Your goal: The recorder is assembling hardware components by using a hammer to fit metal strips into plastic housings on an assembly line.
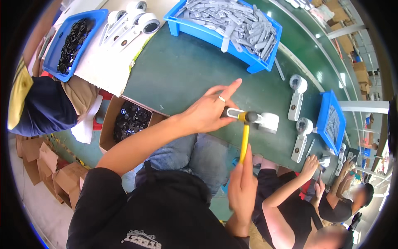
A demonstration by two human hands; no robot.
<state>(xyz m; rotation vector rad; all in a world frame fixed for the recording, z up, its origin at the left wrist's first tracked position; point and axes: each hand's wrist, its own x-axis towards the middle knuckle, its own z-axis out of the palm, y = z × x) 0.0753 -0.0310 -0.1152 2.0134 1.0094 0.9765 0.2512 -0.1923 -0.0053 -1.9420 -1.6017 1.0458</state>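
Observation:
My right hand [243,182] is closed round the yellow handle of a small hammer [245,139]. The hammer's head is over the middle of a white handheld part with a round drum-shaped end [268,123], hiding some of its arm. My left hand [207,110], with a ring on one finger, grips the narrow end of that white part. One finger of this hand points outward, and the part lies low over the green table [166,74]. Whether the hammer touches the part, I cannot tell.
A blue bin [207,31] heaped with grey strips stands at the back. Finished-looking white parts [297,97] lie to the right, near a smaller blue bin [321,120]. A cardboard box [108,124] holds black pieces; a blue tray [99,18] holds more. Co-workers sit at right.

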